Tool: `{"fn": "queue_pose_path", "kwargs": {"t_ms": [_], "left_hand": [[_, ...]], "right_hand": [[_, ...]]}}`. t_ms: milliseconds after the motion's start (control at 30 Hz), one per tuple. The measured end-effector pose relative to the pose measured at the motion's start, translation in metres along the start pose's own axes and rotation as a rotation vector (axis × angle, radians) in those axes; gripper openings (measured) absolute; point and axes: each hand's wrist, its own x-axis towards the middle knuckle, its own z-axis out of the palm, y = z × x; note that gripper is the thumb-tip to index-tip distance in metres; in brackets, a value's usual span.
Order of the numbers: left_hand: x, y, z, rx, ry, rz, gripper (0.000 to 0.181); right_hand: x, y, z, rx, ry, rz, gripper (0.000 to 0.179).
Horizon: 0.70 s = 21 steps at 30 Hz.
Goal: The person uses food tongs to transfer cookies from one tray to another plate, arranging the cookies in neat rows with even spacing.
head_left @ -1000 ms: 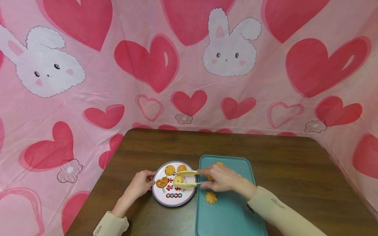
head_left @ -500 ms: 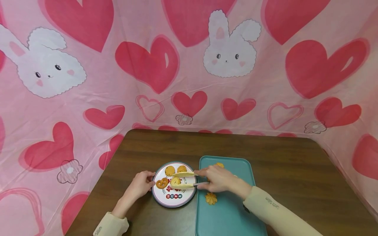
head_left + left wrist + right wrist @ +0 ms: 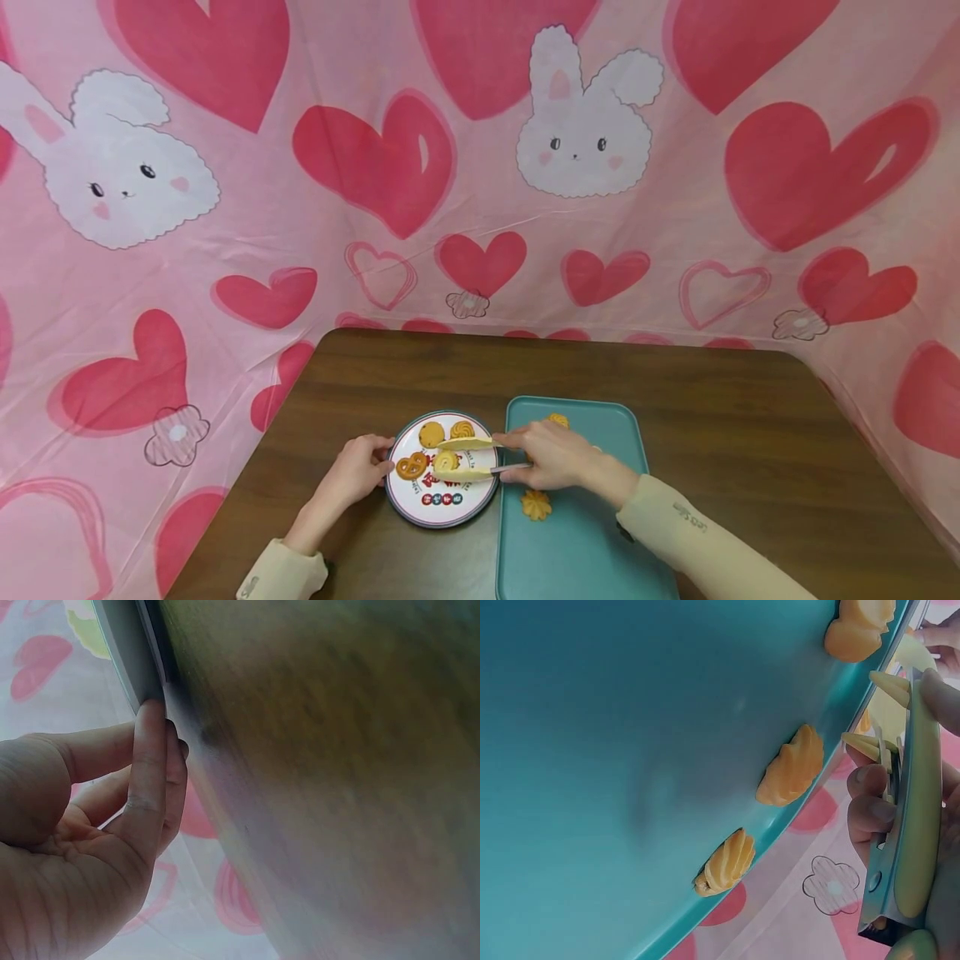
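Observation:
My left hand [image 3: 358, 468] pinches the left rim of a round white plate [image 3: 405, 500] with red and blue print; in the left wrist view its fingertips are at the rim. My right hand [image 3: 551, 454] grips cream-and-metal food tongs [image 3: 919, 817] that reach over the plate. The tong tips stand apart, with a pale swirled cookie [image 3: 447, 461] between them, close to the nearer tip. A pretzel [image 3: 411, 466], a round flat cookie [image 3: 431, 434] and a ridged swirl cookie [image 3: 462, 428] also lie on the plate.
A teal tray [image 3: 585, 546] stands right beside the plate, partly under my right hand. Along its left side lie a star-shaped cookie [image 3: 536, 504] and other ridged cookies [image 3: 790, 766]. The brown wooden table [image 3: 720, 433] backs onto a pink heart-and-bunny curtain [image 3: 480, 200].
My right hand and the tongs have shifted slightly left, and the pale cookie has moved a little left toward the pretzel. My left hand keeps its hold on the plate.

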Motion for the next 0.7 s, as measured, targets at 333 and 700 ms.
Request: {"fn": "queue_pose_path", "kwargs": {"t_ms": [333,700], "left_hand": [[-0.0012,0.0003,-0.0005,0.011,-0.009,-0.007,0.033],[-0.0004,0.0003,0.0001,0.009,-0.009,-0.009,0.033]], "right_hand": [[-0.0019,-0.0008,-0.0004,-0.005,0.001,0.010,0.062],[-0.0090,0.0002,-0.0044,-0.036,0.035,-0.044,0.062]]}}
